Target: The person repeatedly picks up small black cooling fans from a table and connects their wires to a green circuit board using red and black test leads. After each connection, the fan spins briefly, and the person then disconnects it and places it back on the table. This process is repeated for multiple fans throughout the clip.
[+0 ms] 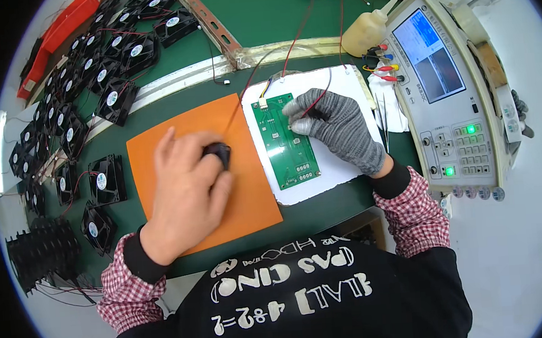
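Workbench (324, 208) bearing an orange mat (248, 196) and a white pad (334, 168), with the board on the pad.
Bare left hand (187, 184) over the mat, fingers loosely curled, a dark piece (219, 151) at them, too blurred to tell whether gripped; gloved right hand (340, 126), thumb and forefinger bent near together at the board's right edge, any pinch on the thin red wire (315, 105) unclear. Careful work here probably means light fingertips, a slack wire and no pressure on the parts. The circuit board (285, 144) looks green, oblong and slightly turned, its surface glossy, its white connector (263, 103) near the top.
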Demonstrator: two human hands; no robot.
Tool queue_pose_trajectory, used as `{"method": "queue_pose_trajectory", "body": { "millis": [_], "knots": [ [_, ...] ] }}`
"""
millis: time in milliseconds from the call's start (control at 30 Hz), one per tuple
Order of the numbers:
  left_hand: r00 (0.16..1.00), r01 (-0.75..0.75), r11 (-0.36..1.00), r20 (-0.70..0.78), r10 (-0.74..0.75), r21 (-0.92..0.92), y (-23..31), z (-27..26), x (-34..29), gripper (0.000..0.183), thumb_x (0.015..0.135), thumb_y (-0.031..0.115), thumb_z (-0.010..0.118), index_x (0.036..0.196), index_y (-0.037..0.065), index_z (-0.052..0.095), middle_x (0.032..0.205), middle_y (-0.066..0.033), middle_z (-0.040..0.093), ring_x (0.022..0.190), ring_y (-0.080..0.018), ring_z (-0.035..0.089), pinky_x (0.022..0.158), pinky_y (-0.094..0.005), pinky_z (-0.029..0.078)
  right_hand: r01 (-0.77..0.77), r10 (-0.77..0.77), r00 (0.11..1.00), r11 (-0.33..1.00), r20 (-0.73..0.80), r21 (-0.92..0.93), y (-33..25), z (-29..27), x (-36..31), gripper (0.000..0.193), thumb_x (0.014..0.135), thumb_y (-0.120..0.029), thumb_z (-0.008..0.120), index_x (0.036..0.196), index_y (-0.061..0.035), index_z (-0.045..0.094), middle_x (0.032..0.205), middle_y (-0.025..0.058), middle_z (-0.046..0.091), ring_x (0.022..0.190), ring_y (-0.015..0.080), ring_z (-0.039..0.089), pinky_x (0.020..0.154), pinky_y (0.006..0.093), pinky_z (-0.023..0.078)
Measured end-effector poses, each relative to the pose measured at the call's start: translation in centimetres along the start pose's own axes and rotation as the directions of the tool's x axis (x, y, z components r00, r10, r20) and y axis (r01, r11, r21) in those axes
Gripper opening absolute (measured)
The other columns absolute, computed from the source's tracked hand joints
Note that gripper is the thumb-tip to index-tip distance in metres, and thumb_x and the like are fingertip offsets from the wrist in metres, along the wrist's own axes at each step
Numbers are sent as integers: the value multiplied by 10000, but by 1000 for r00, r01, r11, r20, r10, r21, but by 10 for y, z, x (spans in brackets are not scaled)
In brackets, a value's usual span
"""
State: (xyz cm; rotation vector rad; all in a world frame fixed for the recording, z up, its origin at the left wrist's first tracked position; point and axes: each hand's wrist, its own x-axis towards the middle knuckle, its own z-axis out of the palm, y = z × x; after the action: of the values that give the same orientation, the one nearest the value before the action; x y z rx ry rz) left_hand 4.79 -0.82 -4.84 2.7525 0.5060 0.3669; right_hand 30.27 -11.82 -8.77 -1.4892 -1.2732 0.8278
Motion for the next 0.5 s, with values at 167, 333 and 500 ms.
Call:
{"method": "queue_pose_trajectory", "body": {
  "millis": [167, 333, 500],
  "knots": [
    [990, -82, 953, 90, 113, -292, -15, -5, 5, 889, 593, 186, 850, 1357, 32, 421, 1268, -174, 502, 1167, -396, 467, 1103, -501, 295, 298, -300, 952, 860, 63, -414, 12, 4, 4, 247, 815, -6, 650, 1047, -83, 686, 893, 86, 652, 839, 236, 625, 787, 342, 519],
    [999, 47, 999, 19, -47, -22, -12, 6, -2, 943, 564, 231, 870, 1376, 21, 439, 1296, -181, 498, 1128, -371, 495, 992, -451, 376, 433, -400, 897, 701, 190, -567, 12, 5, 7, 211, 806, -59, 664, 1011, -101, 695, 878, 76, 642, 846, 273, 605, 762, 386, 505],
    [928, -206, 919, -231, 293, 336, 15, -32, -16, 710, 711, 366, 769, 1288, 27, 532, 1148, -132, 577, 1023, -299, 547, 830, -396, 430, 280, -281, 959, 900, 46, -333, 20, 4, 2, 193, 767, -58, 707, 958, -79, 693, 934, 72, 609, 930, 255, 589, 860, 372, 484]
  ]
}}
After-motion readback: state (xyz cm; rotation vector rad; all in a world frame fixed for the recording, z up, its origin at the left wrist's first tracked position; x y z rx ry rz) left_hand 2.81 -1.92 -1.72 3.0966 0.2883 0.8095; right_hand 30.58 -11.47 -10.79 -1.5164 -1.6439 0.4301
